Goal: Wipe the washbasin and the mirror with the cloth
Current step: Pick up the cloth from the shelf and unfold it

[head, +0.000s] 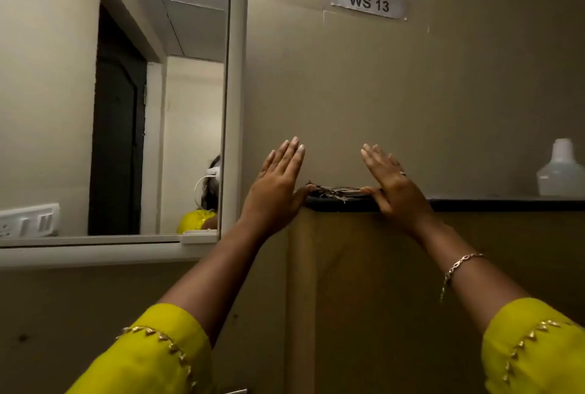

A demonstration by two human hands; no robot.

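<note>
A dark, frayed cloth lies folded on the left end of a black ledge. My left hand is raised just left of the cloth, fingers straight and together, its thumb touching the cloth's left edge. My right hand is raised at the cloth's right side, fingers straight, its thumb resting on the cloth's right end. Neither hand grips anything. The mirror in its white frame hangs on the wall to the left. The washbasin is out of view.
A translucent plastic bottle stands on the ledge at far right. A "WS 13" label is stuck high on the wall. A white switch plate shows at the mirror's lower left. A brown panel drops below the ledge.
</note>
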